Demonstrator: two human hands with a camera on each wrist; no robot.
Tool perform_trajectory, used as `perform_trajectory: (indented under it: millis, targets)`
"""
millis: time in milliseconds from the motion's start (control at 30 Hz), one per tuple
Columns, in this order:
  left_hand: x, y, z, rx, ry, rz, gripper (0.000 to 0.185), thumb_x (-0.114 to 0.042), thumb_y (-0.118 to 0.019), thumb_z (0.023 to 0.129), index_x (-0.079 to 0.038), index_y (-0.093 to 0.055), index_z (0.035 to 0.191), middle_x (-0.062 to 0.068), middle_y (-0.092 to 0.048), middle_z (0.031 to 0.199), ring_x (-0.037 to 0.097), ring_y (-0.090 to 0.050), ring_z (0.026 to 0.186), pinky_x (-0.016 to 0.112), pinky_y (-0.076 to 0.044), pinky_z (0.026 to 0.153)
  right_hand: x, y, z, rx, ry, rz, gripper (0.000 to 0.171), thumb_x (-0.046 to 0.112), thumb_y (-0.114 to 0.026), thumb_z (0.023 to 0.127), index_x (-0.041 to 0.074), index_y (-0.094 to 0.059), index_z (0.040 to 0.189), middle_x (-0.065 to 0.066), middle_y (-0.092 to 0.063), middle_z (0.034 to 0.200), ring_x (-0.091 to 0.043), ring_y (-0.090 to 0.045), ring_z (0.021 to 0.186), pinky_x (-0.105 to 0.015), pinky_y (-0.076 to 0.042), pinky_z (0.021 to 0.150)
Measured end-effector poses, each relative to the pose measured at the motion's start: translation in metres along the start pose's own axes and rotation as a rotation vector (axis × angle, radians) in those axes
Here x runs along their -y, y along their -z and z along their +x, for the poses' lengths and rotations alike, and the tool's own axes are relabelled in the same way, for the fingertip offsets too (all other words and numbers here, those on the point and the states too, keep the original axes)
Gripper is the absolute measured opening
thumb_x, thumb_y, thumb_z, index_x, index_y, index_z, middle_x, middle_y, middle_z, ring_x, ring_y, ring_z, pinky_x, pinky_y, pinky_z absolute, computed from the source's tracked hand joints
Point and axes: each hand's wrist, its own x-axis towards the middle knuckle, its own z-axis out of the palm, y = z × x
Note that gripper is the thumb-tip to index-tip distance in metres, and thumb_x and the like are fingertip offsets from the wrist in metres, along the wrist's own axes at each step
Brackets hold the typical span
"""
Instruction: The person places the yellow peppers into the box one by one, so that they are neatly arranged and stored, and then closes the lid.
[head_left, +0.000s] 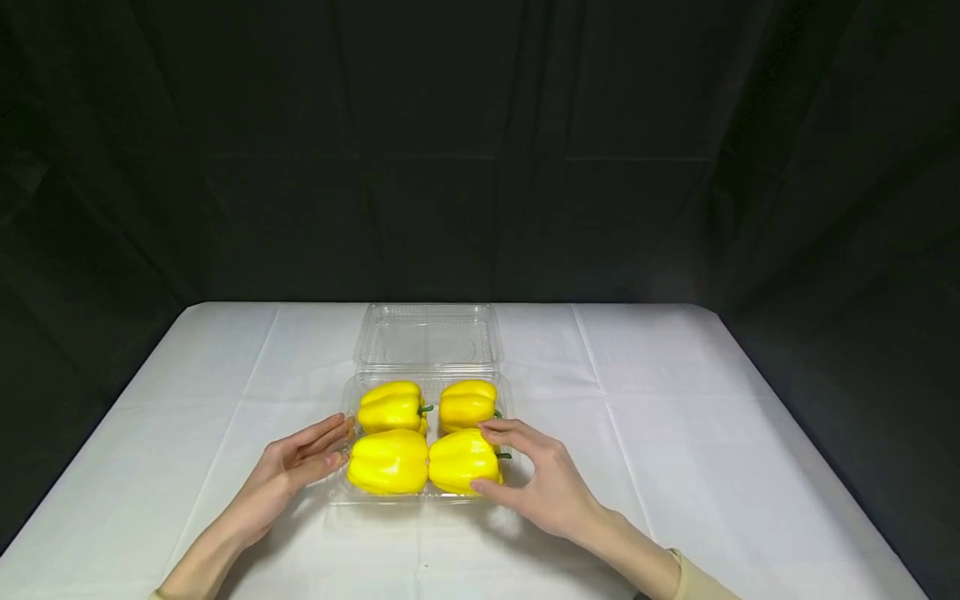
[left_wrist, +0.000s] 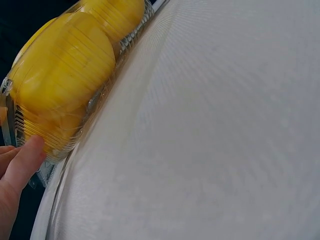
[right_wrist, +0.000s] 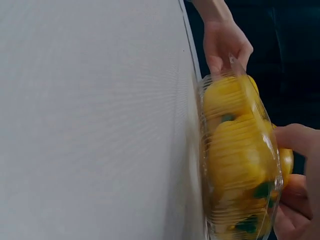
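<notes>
A clear plastic clamshell tray [head_left: 339, 493] holds four yellow bell peppers in two rows. My right hand [head_left: 483, 457] curls round the front right pepper [head_left: 457, 462], fingers on its top and thumb at its front. In the right wrist view the fingers [right_wrist: 300, 145] press that pepper [right_wrist: 240, 155] over the tray's wall. My left hand [head_left: 337, 442] lies with straight fingers against the tray's left wall, beside the front left pepper [head_left: 386, 462]. The left wrist view shows a fingertip [left_wrist: 22, 162] touching the ribbed wall [left_wrist: 95, 102] in front of a pepper [left_wrist: 65, 75].
The tray's clear lid [head_left: 427, 335] lies open and flat behind the peppers. All of it rests on a table with a white cloth [head_left: 675, 417], with black curtains behind and at the sides. The table's edges run close at left and right.
</notes>
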Motion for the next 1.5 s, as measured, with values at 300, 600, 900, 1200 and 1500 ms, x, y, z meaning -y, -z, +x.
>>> perform_trajectory:
  millis: [300,600,900,1200,1500]
  targets:
    - [0.003,-0.002,0.001,-0.009,0.003,0.018,0.063,-0.019,-0.059,0.100,0.002,-0.034,0.153,0.020,-0.039,0.155,0.015,-0.049,0.136,0.014,-0.045,0.099,-0.002,-0.001,-0.004,-0.016,0.014,-0.022,0.053,0.031,-0.086,0.080,0.010,-0.069,0.126,0.005,-0.064,0.135,-0.024,-0.061,0.125,-0.046,-0.051,0.102]
    - [0.004,-0.009,0.004,-0.003,0.000,0.002,0.063,-0.019,-0.060,0.099,0.002,-0.035,0.152,0.020,-0.041,0.155,0.034,-0.043,0.140,0.016,-0.046,0.099,-0.005,0.009,-0.010,-0.008,-0.007,0.013,0.051,0.033,-0.083,0.083,0.023,-0.065,0.129,0.009,-0.062,0.137,-0.019,-0.057,0.129,-0.044,-0.049,0.106]
    - [-0.001,-0.015,0.005,-0.012,0.033,0.011,0.063,-0.021,-0.062,0.098,0.001,-0.036,0.152,0.018,-0.041,0.155,0.036,-0.041,0.142,0.014,-0.044,0.100,-0.005,0.014,-0.015,-0.026,-0.006,0.050,0.046,0.026,-0.081,0.086,0.021,-0.065,0.129,0.004,-0.063,0.135,-0.020,-0.058,0.129,-0.035,-0.046,0.109]
    - [-0.004,-0.015,0.014,-0.101,0.018,0.025,0.058,-0.021,-0.061,0.099,0.001,-0.041,0.149,0.014,-0.050,0.150,0.023,-0.053,0.133,0.016,-0.047,0.099,-0.007,0.022,-0.009,-0.041,-0.058,0.147,0.038,0.017,-0.077,0.089,0.013,-0.067,0.126,0.000,-0.065,0.132,-0.019,-0.063,0.121,-0.032,-0.050,0.104]
    - [-0.006,-0.018,0.032,-0.204,0.057,0.047,0.055,-0.023,-0.064,0.098,-0.001,-0.047,0.145,0.012,-0.057,0.144,0.021,-0.057,0.129,0.015,-0.048,0.096,-0.021,0.029,0.001,-0.111,-0.129,0.230,0.031,0.013,-0.071,0.093,0.011,-0.068,0.124,-0.003,-0.068,0.126,-0.026,-0.065,0.115,-0.031,-0.049,0.105]
